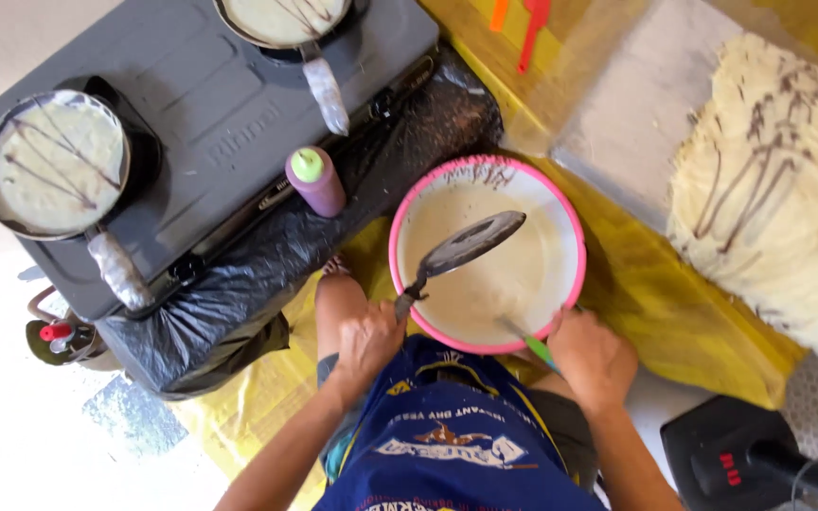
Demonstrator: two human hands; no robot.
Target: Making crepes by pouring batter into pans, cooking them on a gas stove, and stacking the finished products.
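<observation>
Fingers of the left hand (pixel 368 343) are clenched round the handle of a small dark pan (pixel 471 243), whose round face hangs tilted just ahead of the knuckles, above the pale batter in the pink-rimmed bowl (pixel 572 222). Fingers of the right hand (pixel 594 358) are closed on a green-handled utensil (pixel 534 343) whose far end dips into the batter just ahead of them; its tip is sunk, so its kind cannot be told. To work this well, I judge the pan should stay over the bowl so drips fall back in, its face held level enough that batter spreads evenly, with the utensil stroking near the rim rather than splashing. Beyond the left fingers stands a purple squeeze bottle (pixel 315 182) with a green cap, and further off a grey stove (pixel 229 104) carries two pans of batter (pixel 54 163) streaked with dark lines. Ahead and to the right of the right fingers, cooked crepes (pixel 778 189) lie heaped on a lined tray (pixel 631 114), well apart.
</observation>
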